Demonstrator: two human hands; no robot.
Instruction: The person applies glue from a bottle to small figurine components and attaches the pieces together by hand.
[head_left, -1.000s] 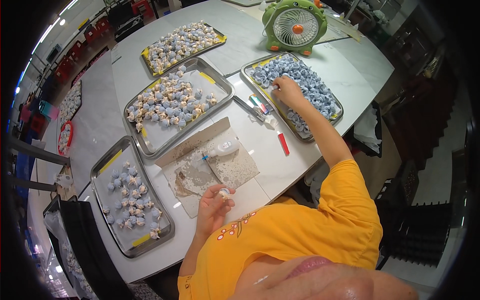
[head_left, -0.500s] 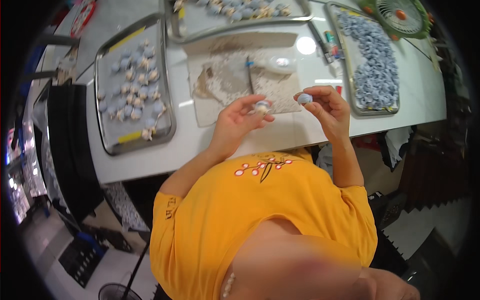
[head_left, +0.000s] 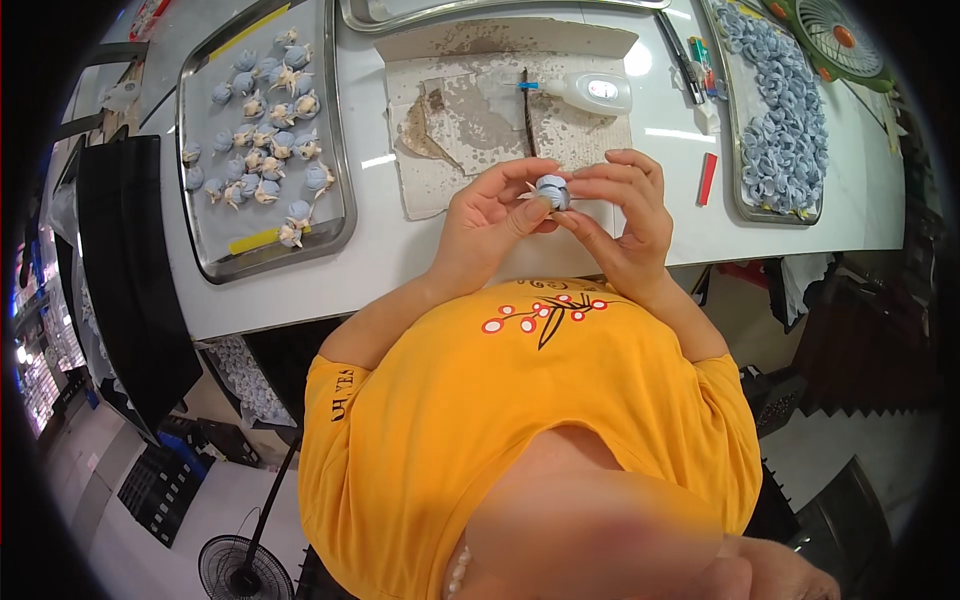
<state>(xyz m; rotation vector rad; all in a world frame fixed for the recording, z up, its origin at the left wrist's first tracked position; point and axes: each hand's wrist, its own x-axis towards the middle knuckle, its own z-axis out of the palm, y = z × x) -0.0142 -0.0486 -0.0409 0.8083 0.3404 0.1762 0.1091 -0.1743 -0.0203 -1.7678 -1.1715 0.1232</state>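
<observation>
Over the table's near edge, both my hands meet at a small pale blue flower bud (head_left: 552,186) with cream bits at its base. My left hand (head_left: 492,215) is closed round the bud from the left, thumb in front. From the right, my right hand (head_left: 628,212) pinches the bud's side with thumb and fingertips. The blue petal it carried is now against the bud, and the fingers partly hide where the two meet. Just beyond lies a stained cardboard sheet (head_left: 415,190), bearing a thin dark stick (head_left: 528,125) and a white squeeze bottle (head_left: 600,93) with a blue tip.
A metal tray (head_left: 347,225) of similar blue and cream buds stands at left. At right, another tray (head_left: 770,217) holds loose blue petals. Nearby are a red strip (head_left: 708,180), a dark cutter-like tool (head_left: 684,68) and a green fan (head_left: 845,37). A third tray (head_left: 480,12) stands at the back.
My hands were apart, the left with the bud and the right with a cupped blue petal. They have come together, petal against bud. The whole view has shifted slightly.
</observation>
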